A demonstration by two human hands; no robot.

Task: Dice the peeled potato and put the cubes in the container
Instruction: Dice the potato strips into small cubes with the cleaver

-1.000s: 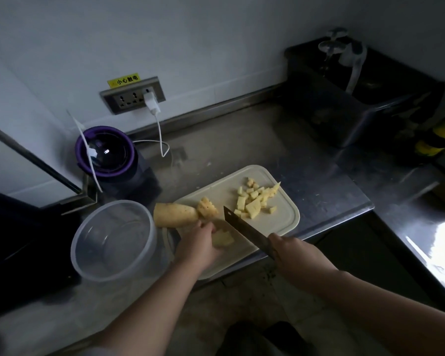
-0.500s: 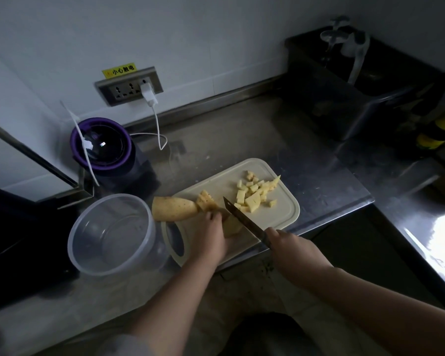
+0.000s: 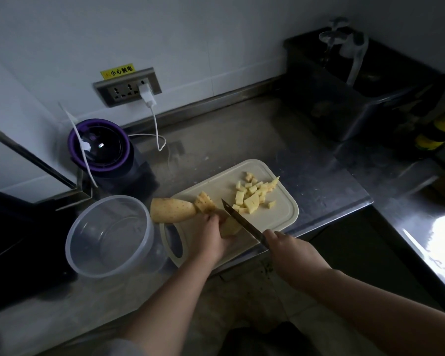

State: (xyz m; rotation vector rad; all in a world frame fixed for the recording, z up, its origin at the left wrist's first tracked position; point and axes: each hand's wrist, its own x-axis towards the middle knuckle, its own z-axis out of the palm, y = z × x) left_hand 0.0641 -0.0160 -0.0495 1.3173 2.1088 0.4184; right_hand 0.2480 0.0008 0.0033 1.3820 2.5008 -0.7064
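Steel worktop (image 3: pixel 242 140) carries the cream cutting board (image 3: pixel 283 217). At the board's left end the peeled potato (image 3: pixel 172 209) lies flat, its long axis running left to right. Its rounded tip points left, overhanging the board toward the clear container (image 3: pixel 71 242), and its scored cut end faces right. Your left hand (image 3: pixel 211 237) curls its fingers over a potato piece (image 3: pixel 230 226) beside that cut end. Your right hand (image 3: pixel 290 250) grips the knife (image 3: pixel 242 220), blade angled far-left, tip close to the scored end. Cubes (image 3: pixel 252 196) lie piled on the board's far right.
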